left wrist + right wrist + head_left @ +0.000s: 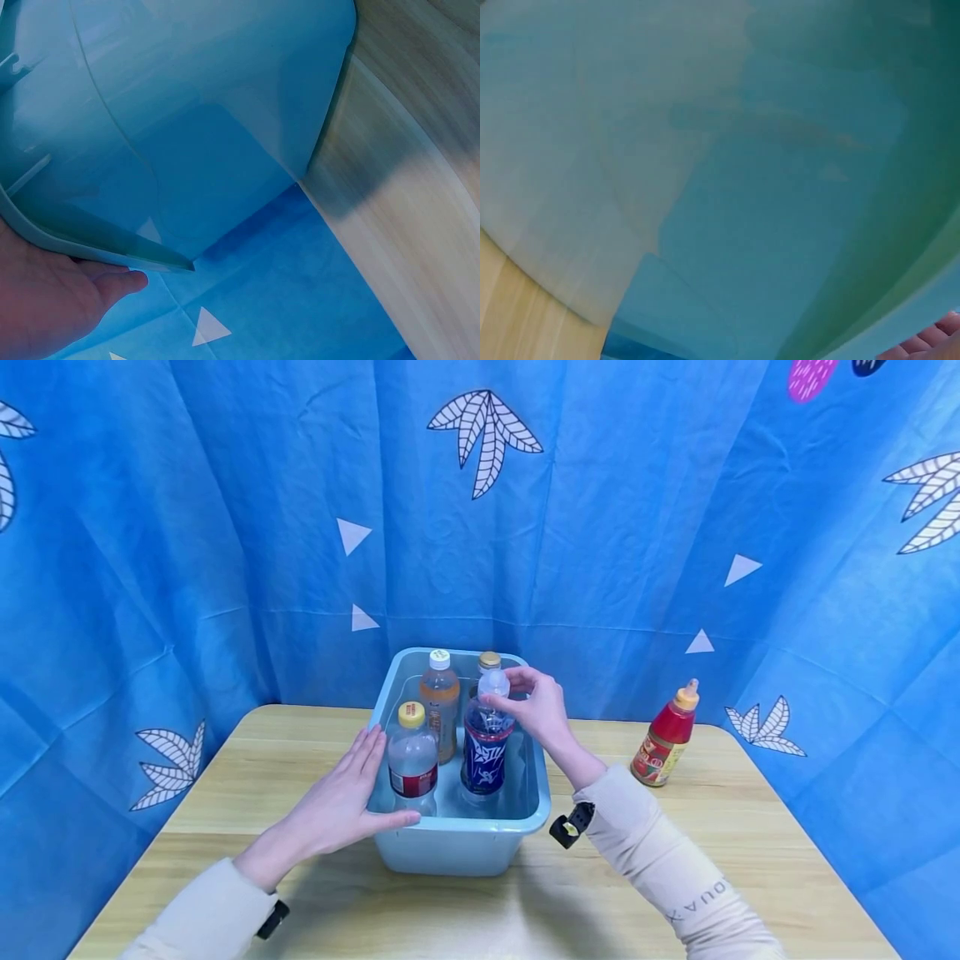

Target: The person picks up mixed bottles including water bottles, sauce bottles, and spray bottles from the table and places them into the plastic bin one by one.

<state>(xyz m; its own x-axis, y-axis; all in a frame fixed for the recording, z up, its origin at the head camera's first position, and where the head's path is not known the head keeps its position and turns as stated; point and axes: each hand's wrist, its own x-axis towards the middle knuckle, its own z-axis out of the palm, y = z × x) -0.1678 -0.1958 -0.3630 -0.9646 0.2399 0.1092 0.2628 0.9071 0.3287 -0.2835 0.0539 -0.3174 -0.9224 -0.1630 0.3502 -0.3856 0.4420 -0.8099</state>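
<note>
A light blue plastic basin [461, 852] stands on the table with several bottles upright in it. My right hand [543, 710] pinches the pale cap of a clear bottle with a dark blue label [483, 768], on the basin's right side. Along the left and front rim lies my left hand [337, 802], fingers straight and thumb spread. Close to it is a yellow-capped bottle with a red label [414, 781]. Behind stand a white-capped bottle of orange drink [439, 693] and a gold-capped bottle [490, 661], partly hidden. The left wrist view shows the left hand [52, 300] against the rim.
A red sauce bottle with a yellow spout cap [663, 739] stands on the wooden table [720, 860] to the right of the basin. Blue patterned curtain [465, 543] hangs behind and along both sides of the table.
</note>
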